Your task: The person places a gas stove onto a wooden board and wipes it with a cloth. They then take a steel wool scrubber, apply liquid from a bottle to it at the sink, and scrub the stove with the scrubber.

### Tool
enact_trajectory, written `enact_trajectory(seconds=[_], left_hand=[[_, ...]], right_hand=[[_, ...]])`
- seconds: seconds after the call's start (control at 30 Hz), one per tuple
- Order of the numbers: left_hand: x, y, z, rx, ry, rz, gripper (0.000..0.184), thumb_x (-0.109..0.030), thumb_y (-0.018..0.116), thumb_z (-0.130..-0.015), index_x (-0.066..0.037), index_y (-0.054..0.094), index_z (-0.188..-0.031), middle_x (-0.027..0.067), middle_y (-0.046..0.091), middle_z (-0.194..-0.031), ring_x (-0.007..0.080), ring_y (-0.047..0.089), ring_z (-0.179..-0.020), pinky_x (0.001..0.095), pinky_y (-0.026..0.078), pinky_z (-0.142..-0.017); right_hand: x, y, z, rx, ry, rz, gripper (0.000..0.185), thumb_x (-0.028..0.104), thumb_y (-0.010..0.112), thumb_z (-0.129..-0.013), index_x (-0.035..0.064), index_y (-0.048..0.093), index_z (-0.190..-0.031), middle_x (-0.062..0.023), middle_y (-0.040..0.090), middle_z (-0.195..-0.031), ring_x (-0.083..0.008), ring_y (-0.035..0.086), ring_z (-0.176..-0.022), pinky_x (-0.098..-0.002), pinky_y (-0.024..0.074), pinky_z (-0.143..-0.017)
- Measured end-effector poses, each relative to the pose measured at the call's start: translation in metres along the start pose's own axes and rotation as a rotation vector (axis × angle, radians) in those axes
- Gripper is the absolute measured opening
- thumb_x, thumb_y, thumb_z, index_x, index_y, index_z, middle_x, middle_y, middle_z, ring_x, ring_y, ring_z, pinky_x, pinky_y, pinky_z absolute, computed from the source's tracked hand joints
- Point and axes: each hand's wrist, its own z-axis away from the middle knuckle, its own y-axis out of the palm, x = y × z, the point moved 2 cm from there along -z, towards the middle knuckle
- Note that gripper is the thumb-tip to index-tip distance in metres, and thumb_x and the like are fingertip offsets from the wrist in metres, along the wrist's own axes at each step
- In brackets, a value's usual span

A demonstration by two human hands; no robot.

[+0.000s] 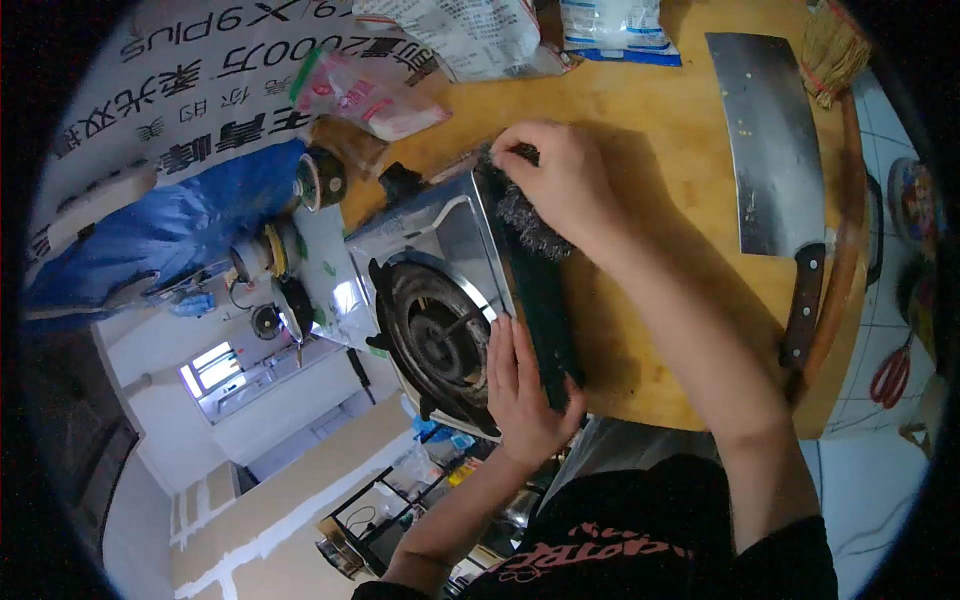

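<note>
A portable gas stove (455, 225) with a shiny metal top and a round black burner grate (385, 290) sits on the wooden table. My left hand (525, 395) grips its near edge, fingers laid on the metal top and thumb against the dark green side panel (540, 310). At the far end of that panel, my right hand (565, 175) is closed on a dark grey steel wool scrubber (530, 225). The scrubber lies along the panel's upper edge, partly covered by my fingers.
A cleaver (775, 150) lies on the wooden table (650, 340) to the right, near a straw brush (835, 50). Plastic bags (375, 100) and a blue-white packet (615, 30) are at the back. Red-handled scissors (890, 375) are beyond the table's right edge.
</note>
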Motion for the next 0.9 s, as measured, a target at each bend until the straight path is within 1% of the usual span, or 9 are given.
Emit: enact_trajectory(seconds=[0.07, 0.23, 0.33, 0.43, 0.47, 0.6, 0.73, 0.83, 0.9], left_hand=[[-0.003, -0.001, -0.001, -0.015, -0.006, -0.023, 0.080, -0.010, 0.065, -0.065, 0.008, 0.032, -0.136, 0.0296, 0.033, -0.138, 0.0446, 0.034, -0.128, 0.0484, 0.032, -0.104], [-0.003, -0.001, -0.002, -0.022, 0.006, -0.027, 0.080, -0.010, 0.065, -0.065, 0.008, 0.032, -0.136, 0.0293, 0.033, -0.138, 0.0444, 0.035, -0.128, 0.0480, 0.032, -0.104], [-0.005, -0.002, -0.002, -0.013, 0.003, -0.020, 0.080, -0.009, 0.064, -0.065, 0.008, 0.032, -0.136, 0.0293, 0.033, -0.138, 0.0444, 0.035, -0.128, 0.0478, 0.032, -0.104], [-0.003, -0.003, 0.000, -0.008, -0.011, -0.025, 0.080, -0.009, 0.064, -0.065, 0.008, 0.032, -0.136, 0.0292, 0.033, -0.138, 0.0445, 0.035, -0.128, 0.0478, 0.033, -0.104], [-0.003, -0.003, -0.002, -0.013, -0.004, -0.018, 0.080, -0.009, 0.064, -0.065, 0.008, 0.032, -0.136, 0.0292, 0.033, -0.138, 0.0446, 0.036, -0.127, 0.0479, 0.033, -0.104], [-0.002, -0.001, 0.000, -0.021, 0.001, -0.031, 0.080, -0.009, 0.064, -0.065, 0.007, 0.032, -0.136, 0.0289, 0.033, -0.138, 0.0445, 0.035, -0.128, 0.0481, 0.032, -0.104], [-0.002, -0.002, -0.001, -0.017, -0.008, -0.015, 0.079, -0.010, 0.064, -0.065, 0.007, 0.032, -0.136, 0.0288, 0.034, -0.138, 0.0445, 0.035, -0.128, 0.0483, 0.032, -0.104], [0.000, -0.002, 0.000, -0.015, -0.015, -0.015, 0.080, -0.010, 0.064, -0.065, 0.007, 0.032, -0.136, 0.0287, 0.034, -0.138, 0.0443, 0.035, -0.128, 0.0481, 0.032, -0.104], [0.000, 0.000, -0.001, -0.009, -0.014, -0.009, 0.080, -0.009, 0.065, -0.065, 0.007, 0.032, -0.136, 0.0286, 0.034, -0.138, 0.0442, 0.035, -0.128, 0.0480, 0.032, -0.104]], right_hand=[[0.016, 0.002, 0.003, -0.016, -0.046, 0.075, 0.008, 0.009, 0.065, -0.075, 0.0020, 0.064, -0.077, -0.0156, 0.064, -0.077, -0.0314, 0.063, -0.076, -0.0390, 0.0482, -0.071], [0.005, -0.004, -0.002, -0.011, -0.043, 0.002, 0.007, 0.009, 0.065, -0.074, 0.0027, 0.064, -0.077, -0.0155, 0.064, -0.076, -0.0329, 0.062, -0.074, -0.0409, 0.0482, -0.068], [0.022, -0.001, 0.008, 0.001, -0.073, 0.112, 0.007, 0.010, 0.064, -0.074, 0.0033, 0.064, -0.074, -0.0158, 0.064, -0.077, -0.0332, 0.062, -0.074, -0.0412, 0.0479, -0.068], [-0.013, -0.001, -0.001, -0.053, -0.069, 0.145, 0.008, 0.011, 0.066, -0.073, 0.0036, 0.063, -0.074, -0.0160, 0.064, -0.076, -0.0330, 0.062, -0.073, -0.0414, 0.0478, -0.067], [-0.015, -0.011, -0.007, 0.051, -0.015, 0.264, 0.013, 0.016, 0.065, -0.078, 0.0042, 0.068, -0.083, -0.0130, 0.067, -0.081, -0.0296, 0.065, -0.077, -0.0355, 0.0491, -0.069], [-0.023, -0.021, -0.025, -0.056, 0.156, 0.285, 0.015, 0.019, 0.067, -0.077, 0.0065, 0.070, -0.084, -0.0106, 0.069, -0.082, -0.0253, 0.066, -0.077, -0.0343, 0.0497, -0.071], [-0.036, -0.002, -0.033, -0.034, 0.199, 0.359, 0.015, 0.018, 0.067, -0.076, 0.0051, 0.070, -0.083, -0.0113, 0.068, -0.080, -0.0244, 0.066, -0.076, -0.0336, 0.0491, -0.069], [-0.030, -0.003, -0.017, 0.008, 0.080, 0.209, 0.013, 0.015, 0.067, -0.076, 0.0037, 0.069, -0.083, -0.0117, 0.068, -0.078, -0.0247, 0.066, -0.076, -0.0333, 0.0492, -0.069], [-0.013, -0.004, -0.009, 0.021, 0.073, 0.244, 0.013, 0.013, 0.067, -0.076, 0.0021, 0.068, -0.082, -0.0126, 0.067, -0.079, -0.0252, 0.065, -0.075, -0.0332, 0.0490, -0.070]])
